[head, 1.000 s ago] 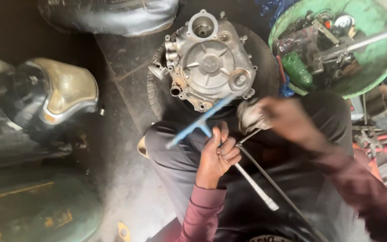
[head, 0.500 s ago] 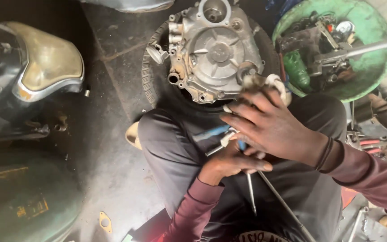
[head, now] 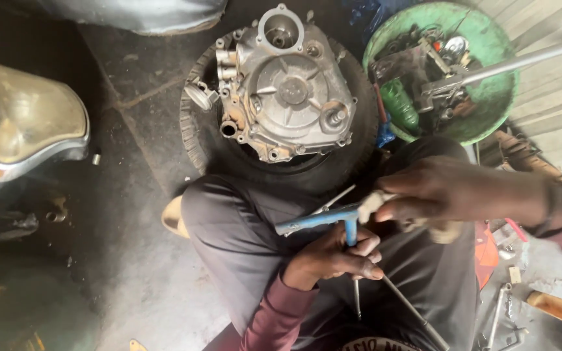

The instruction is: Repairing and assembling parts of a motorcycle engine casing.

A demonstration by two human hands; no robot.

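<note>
A person is sitting low on a workshop floor, both hands meeting over the lap. The left hand is curling its fingers tight around the shaft of one blue T-handle wrench, whose crossbar is lying tilted just above the knuckles. The right hand is reaching in from the right, its fingers closing on a pale rag pressed against the right end of that crossbar; how much of the wrench itself they are gripping cannot be told. Two thin metal rods are running down from under the left hand toward the bottom edge, one short rod and one long rod slanting right.

Beyond the knees, one grey engine casing is resting on one black tyre lying flat on the ground. The casing is showing a round opening at the top and a ribbed cover facing up.

To the right of the tyre, one green bowl is holding a clutter of small metal parts and one green bottle, with one long grey bar sticking out across its rim. A scrap of blue plastic is showing between bowl and tyre.

At far left, one motorcycle fuel tank, tan and chrome, is standing well apart from the hands. A few loose tools are lying at the lower right beside one wooden piece.
</note>
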